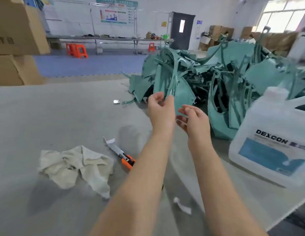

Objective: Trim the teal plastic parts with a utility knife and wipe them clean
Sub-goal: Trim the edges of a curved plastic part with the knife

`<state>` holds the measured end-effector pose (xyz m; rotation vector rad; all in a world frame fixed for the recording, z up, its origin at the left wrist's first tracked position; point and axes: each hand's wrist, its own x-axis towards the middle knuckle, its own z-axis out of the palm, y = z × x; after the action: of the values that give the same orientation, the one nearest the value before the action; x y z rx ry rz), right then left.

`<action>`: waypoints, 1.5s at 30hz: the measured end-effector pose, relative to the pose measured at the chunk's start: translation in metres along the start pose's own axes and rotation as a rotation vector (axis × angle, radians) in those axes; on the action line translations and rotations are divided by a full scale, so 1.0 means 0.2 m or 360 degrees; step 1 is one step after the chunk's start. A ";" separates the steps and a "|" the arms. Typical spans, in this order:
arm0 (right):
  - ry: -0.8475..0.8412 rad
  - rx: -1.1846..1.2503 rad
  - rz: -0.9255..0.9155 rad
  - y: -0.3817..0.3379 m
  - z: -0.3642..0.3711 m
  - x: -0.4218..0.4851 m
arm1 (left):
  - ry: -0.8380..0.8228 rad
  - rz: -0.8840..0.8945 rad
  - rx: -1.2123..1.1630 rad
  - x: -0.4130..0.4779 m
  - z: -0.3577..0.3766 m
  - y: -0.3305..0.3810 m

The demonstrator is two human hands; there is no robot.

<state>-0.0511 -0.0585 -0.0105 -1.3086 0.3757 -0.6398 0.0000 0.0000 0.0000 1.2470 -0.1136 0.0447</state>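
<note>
- A teal part (182, 94) is held up against the pile of teal parts (233, 74) at the far right of the desk (63, 116).
- Its left edge is pinched by the left hand (161, 111).
- The right hand (195, 121) is placed at the lower edge, fingers loosely spread; the grip cannot be told.
- The knife (122, 155) and rag (77, 166) are laid on the desk, with a bottle (271, 142) to the right.

Grey table (46, 116) w/ rag (77, 166), knife (121, 154), teal pile (216, 79), jug (271, 142); maybe blade scrap (116, 101).
</note>
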 end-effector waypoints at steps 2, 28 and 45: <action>0.0263 0.0114 0.0070 0.01 0.04 0.13 | -0.0033 -0.0068 0.0235 0.10 0.07 0.00; 0.0575 0.0334 0.0085 0.22 0.06 0.38 | -0.0187 0.0637 0.0970 0.34 0.27 -0.14; -0.0012 -0.0347 -0.0183 0.25 0.34 -0.05 | 0.0058 0.0177 0.0639 -0.11 -0.97 0.19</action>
<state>-0.0073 0.0057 -0.0444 -1.5490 0.3734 -0.7046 -0.0126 0.1973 -0.0274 1.6392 -0.1473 0.1942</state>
